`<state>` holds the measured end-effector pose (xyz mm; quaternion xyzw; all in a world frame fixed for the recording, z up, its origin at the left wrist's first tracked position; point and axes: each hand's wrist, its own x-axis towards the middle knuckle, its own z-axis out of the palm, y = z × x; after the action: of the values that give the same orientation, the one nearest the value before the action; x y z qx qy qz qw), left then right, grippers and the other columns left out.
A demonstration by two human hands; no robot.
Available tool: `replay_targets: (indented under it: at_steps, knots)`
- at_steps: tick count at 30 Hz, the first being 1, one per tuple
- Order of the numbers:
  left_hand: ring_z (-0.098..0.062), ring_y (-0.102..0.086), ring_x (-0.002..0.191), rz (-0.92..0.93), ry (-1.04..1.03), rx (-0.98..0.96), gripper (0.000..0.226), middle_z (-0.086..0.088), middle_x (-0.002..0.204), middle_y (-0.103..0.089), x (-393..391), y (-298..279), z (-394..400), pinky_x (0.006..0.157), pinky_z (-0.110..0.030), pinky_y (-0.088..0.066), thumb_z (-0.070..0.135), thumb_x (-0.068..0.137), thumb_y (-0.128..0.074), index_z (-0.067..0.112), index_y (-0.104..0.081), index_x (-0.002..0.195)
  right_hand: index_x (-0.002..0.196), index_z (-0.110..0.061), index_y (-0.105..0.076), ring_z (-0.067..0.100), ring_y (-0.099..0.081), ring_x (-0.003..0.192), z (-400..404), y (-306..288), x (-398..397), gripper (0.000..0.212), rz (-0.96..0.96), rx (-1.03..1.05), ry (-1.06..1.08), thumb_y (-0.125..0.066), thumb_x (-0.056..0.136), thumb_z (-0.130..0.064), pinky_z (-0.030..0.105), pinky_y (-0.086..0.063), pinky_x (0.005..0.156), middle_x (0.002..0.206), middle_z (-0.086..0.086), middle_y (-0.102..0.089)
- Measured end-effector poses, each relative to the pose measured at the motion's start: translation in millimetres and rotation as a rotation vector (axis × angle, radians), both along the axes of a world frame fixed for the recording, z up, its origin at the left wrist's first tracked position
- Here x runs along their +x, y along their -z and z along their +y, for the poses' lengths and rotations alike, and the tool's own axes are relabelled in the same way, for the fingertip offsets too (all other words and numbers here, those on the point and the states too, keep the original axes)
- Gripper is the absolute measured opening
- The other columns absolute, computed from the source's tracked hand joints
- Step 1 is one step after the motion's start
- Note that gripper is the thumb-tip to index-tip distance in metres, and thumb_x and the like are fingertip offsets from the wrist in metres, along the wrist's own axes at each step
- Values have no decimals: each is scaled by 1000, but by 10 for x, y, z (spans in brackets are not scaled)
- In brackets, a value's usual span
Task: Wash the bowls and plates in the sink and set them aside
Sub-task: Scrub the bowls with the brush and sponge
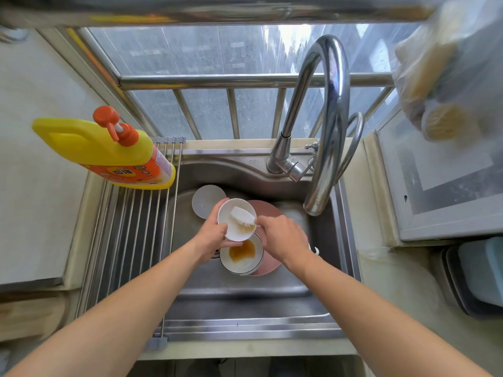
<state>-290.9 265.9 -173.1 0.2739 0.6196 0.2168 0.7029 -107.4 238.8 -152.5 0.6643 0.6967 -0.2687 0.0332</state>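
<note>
My left hand (212,236) grips a small white bowl (231,229) by its near rim, holding it above the steel sink (245,284). My right hand (280,236) holds a white dish brush (242,215) whose head lies inside that bowl, over a brownish smear. Just below sits a second white bowl (239,263) with orange-brown residue, resting on a pink plate (268,210). A pale round plate (205,200) lies at the back left of the basin.
A curved chrome faucet (326,126) arches over the sink's right side; no water shows. A yellow detergent bottle (109,153) with an orange pump stands on the roll-up drying rack (130,240) at left. A grey tray (473,278) sits on the right counter.
</note>
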Motion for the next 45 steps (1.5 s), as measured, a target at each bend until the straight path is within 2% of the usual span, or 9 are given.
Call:
replay_targets:
  at_steps: [3, 6, 9, 17, 26, 29, 33, 41, 45]
  knots:
    - [-34, -49, 125, 56, 63, 68, 81, -3, 140, -42, 27, -43, 42, 77, -51, -62, -17, 89, -32, 42, -41, 143, 119, -33, -67, 36, -66, 100, -30, -10, -46, 34, -10, -112, -23, -50, 91, -23, 39, -52, 74, 105, 7, -72]
    - [-32, -51, 122, 64, 78, 56, 83, -3, 140, -41, 39, -54, 45, 80, -53, -62, -16, 88, -30, 45, -40, 143, 113, -34, -75, 26, -66, 105, 93, -58, -41, 34, 221, -298, 112, -51, 90, -28, 35, -54, 91, 111, 1, -74]
    - [-34, -59, 116, -11, 11, -24, 86, -5, 135, -45, 54, -54, 38, 85, -54, -60, -19, 85, -29, 44, -39, 143, 108, -38, -75, 22, -66, 97, 156, -51, 7, 31, 337, -306, 241, -52, 89, -30, 29, -52, 86, 98, -1, -74]
    - [-35, -57, 117, 9, -22, -12, 81, -7, 141, -41, 83, -48, 55, 82, -50, -61, -16, 87, -24, 43, -38, 139, 120, -29, -62, 39, -66, 97, -40, -120, -104, 27, -65, -41, -4, -50, 97, -23, 38, -45, 71, 104, 11, -70]
    - [-33, -61, 109, -55, -69, -101, 82, -7, 129, -48, 77, -44, 49, 76, -46, -63, -19, 84, -24, 39, -41, 139, 117, -34, -72, 31, -65, 105, 97, -160, -181, 38, 233, -242, 221, -47, 88, -33, 37, -52, 88, 108, 6, -73]
    - [-36, -62, 110, -72, -49, -104, 81, -7, 134, -46, 62, -25, 49, 81, -50, -62, -18, 84, -23, 38, -42, 140, 123, -37, -64, 36, -65, 102, 41, -82, -79, 44, 139, -96, 210, -39, 87, -40, 42, -54, 84, 106, 8, -73]
    - [-41, -54, 123, 1, -20, -18, 78, -8, 142, -41, 37, 16, 99, 79, -52, -62, -14, 88, -26, 41, -40, 141, 122, -26, -57, 41, -65, 95, -77, -98, -92, 29, -79, -47, -25, -46, 96, -21, 39, -42, 68, 101, 13, -69]
    - [-39, -56, 119, -17, 4, -43, 81, -9, 136, -45, -46, 63, 46, 83, -56, -60, -17, 85, -27, 41, -41, 140, 111, -30, -76, 23, -64, 97, 139, -130, -136, 31, 323, -316, 202, -53, 90, -25, 31, -49, 85, 103, 2, -72]
    - [-36, -55, 120, -20, 36, -32, 79, -6, 137, -45, -22, 35, 53, 82, -52, -61, -16, 85, -27, 40, -41, 138, 124, -36, -66, 34, -65, 101, 37, -65, -92, 41, 166, -115, 194, -43, 90, -36, 40, -53, 85, 106, 6, -73]
